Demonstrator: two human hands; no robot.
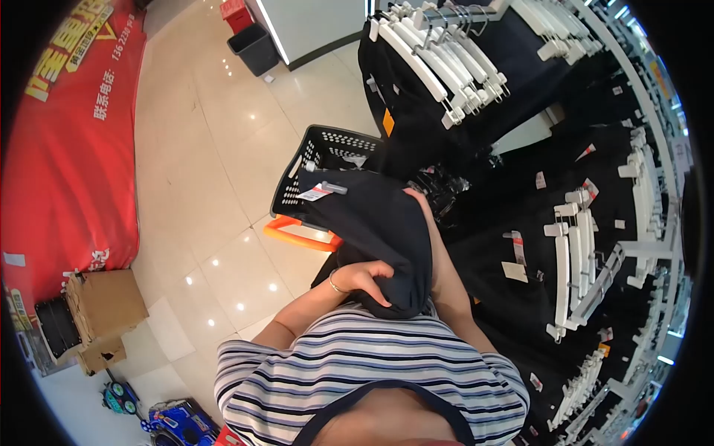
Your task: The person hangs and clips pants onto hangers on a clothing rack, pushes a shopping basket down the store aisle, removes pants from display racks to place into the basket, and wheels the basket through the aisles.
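Curling half open, the left hand (364, 279) has a fold of black garment (379, 223) at six o'clock; the right hand (418, 199) touches its two-o'clock edge, finger opening hidden. Its tagged end overlaps the basket (291, 169) at eleven o'clock.

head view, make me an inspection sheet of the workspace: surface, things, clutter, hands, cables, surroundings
Surface: glossy tiled floor, reflecting lights; no tabletop in view
Things: dark garment with a white tag, partly over a black basket with an orange handle
Clutter: crinkled black plastic beside the garment; white scrap near the bin
Hands: left hand on the garment's near part; right hand at its far edge, fingers partly hidden, grips unclear
Cables: nothing seen
Surroundings: hanging dark clothes, white hangers, red banner, cardboard boxes
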